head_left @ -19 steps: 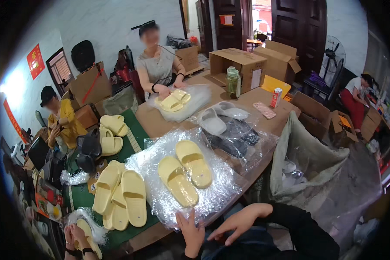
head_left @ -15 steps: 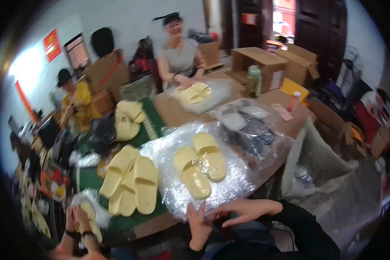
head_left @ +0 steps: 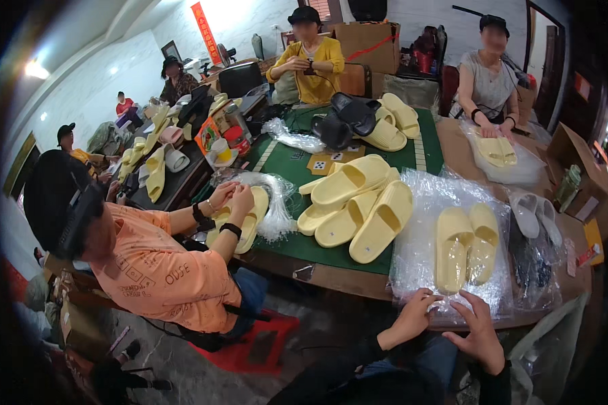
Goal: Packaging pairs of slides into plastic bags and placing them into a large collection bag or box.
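Note:
A pair of pale yellow slide sandals (head_left: 467, 246) lies toes toward me on a stack of clear plastic bags (head_left: 415, 202) at the table's near edge. Glare crosses the sandals, so clear film seems to cover them. My left hand (head_left: 412, 318) pinches the bag's near edge, just below the left sandal's toe. To its right, my right hand (head_left: 478, 329) is open, thumb and fingers apart, with fingertips at the same edge. Left of the bags, several loose yellow slides (head_left: 355, 202) are piled on the green table top (head_left: 277, 260).
On my left, a co-worker in an orange shirt (head_left: 172, 270) handles yellow slides beside thin clear bags (head_left: 273, 209). Across stand people in yellow (head_left: 317, 64) and grey (head_left: 486, 84); the latter touches bagged slides (head_left: 496, 150). At right are grey slides (head_left: 535, 212) and a green bottle (head_left: 569, 185).
The view has swung left, bringing the orange-shirted co-worker fully in. My left hand has gone from spread fingers to a pinch on the bag's edge. The sandals stay on the bags.

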The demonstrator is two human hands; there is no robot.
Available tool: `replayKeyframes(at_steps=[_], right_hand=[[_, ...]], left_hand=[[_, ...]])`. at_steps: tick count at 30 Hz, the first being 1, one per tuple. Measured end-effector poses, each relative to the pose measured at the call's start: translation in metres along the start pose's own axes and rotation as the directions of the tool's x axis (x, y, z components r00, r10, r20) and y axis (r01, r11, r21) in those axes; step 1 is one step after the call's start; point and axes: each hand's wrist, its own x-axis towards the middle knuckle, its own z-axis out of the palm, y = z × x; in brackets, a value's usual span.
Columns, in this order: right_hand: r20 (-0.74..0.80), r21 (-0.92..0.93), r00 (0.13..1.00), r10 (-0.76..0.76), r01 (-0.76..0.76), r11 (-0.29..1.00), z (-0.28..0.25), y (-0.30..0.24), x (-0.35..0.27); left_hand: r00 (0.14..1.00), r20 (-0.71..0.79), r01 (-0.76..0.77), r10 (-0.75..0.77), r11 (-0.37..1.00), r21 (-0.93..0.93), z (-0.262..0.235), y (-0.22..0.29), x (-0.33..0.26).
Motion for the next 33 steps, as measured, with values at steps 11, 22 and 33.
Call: replayKeyframes(at_steps=[11,22,33], right_hand=[[0.037,-0.332,0.991,0.132,-0.113,0.936,0.028,0.02,0.01],[-0.178,-0.497,0.977,0.117,-0.192,0.847,0.053,0.07,0.01],[-0.217,-0.352,0.969,0.118,-0.19,0.916,0.055,0.085,0.011]], left_hand=[[0.994,-0.105,-0.048,0.029,0.982,-0.181,0.01,0.005,0.007],[0.996,-0.005,-0.084,0.087,0.935,-0.344,0.023,0.03,0.009],[0.935,-0.197,-0.329,0.294,0.926,-0.184,0.006,0.039,-0.007]])
